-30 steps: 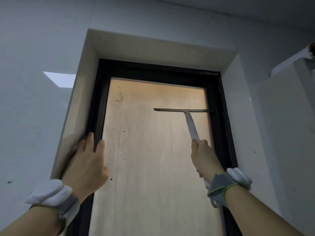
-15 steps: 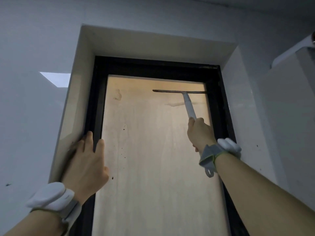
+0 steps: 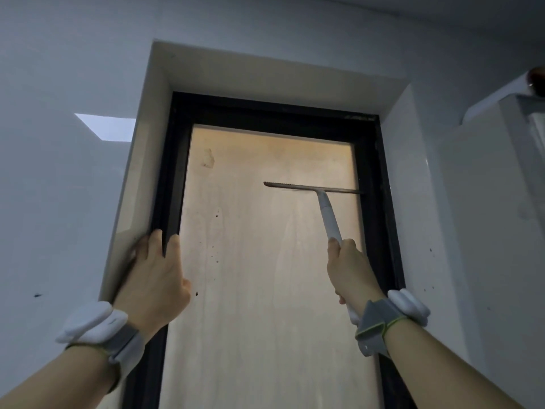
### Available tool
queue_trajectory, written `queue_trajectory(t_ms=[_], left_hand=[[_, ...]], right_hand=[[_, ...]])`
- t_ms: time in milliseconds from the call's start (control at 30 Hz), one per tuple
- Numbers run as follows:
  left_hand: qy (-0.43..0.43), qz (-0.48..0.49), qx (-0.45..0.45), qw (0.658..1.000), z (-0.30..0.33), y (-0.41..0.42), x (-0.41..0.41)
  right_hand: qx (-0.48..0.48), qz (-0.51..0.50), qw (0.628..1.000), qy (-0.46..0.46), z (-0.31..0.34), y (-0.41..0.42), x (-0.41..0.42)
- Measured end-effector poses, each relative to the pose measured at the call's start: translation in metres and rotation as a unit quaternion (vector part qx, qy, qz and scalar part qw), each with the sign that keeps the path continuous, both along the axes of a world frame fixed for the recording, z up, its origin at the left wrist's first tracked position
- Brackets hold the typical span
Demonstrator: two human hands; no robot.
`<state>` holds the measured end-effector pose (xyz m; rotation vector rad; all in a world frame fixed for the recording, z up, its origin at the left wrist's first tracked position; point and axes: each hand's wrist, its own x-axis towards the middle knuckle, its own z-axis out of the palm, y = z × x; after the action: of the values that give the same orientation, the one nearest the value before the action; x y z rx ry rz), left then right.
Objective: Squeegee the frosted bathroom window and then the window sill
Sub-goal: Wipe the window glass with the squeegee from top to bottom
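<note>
Gripping the pale handle, the right hand (image 3: pixel 349 270) is holding the squeegee (image 3: pixel 318 199) against the frosted window (image 3: pixel 253 261), its fingers curled tight around the lower shaft with the thumb lying along it. Above those fingertips the blade is sitting level across the right half of the pane, its far end touching or just overlapping the dark frame (image 3: pixel 380 202) beside the knuckles; which of the two cannot be told. The left hand (image 3: pixel 153 284) is bracing at the opposite side, fingers spread slightly and hooked over the edge where the frame is meeting the pale reveal (image 3: pixel 138 172), holding nothing. The glass to the left of the blade and below the right fingers is showing dark specks and faint vertical streaks, and a smudge is sitting high up, well above the left fingertips. The sill is lying out of view below both wrists. Judging from this, the risks are several: the blade's outer end is likely catching on the frame and tilting, which would leave an unwiped strip; the long handle is giving the fingers little leverage, so uneven pressure could make the rubber skip; and the left half is looking untouched, so narrow passes could miss a band between them.
</note>
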<state>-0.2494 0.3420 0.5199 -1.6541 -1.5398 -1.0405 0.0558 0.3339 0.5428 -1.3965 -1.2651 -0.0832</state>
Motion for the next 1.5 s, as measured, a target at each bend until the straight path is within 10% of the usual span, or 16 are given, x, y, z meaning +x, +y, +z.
queue_trajectory(t_ms=[267, 700, 1267, 1500], left_hand=[[0.024, 0.015, 0.005, 1.0, -0.004, 0.004, -0.002], [-0.076, -0.058, -0.017, 0.995, -0.002, -0.008, 0.0], [-0.044, -0.041, -0.042, 0.997, -0.013, -0.016, -0.006], [-0.027, -0.027, -0.035, 0.999, -0.016, -0.012, -0.006]], right_hand=[[0.002, -0.027, 0.999, -0.02, 0.057, -0.008, -0.007], [-0.026, -0.003, 1.0, -0.006, -0.049, 0.0, -0.007], [-0.003, 0.033, 0.999, -0.011, 0.096, -0.02, -0.085], [0.014, 0.025, 0.999, -0.039, 0.045, 0.011, -0.091]])
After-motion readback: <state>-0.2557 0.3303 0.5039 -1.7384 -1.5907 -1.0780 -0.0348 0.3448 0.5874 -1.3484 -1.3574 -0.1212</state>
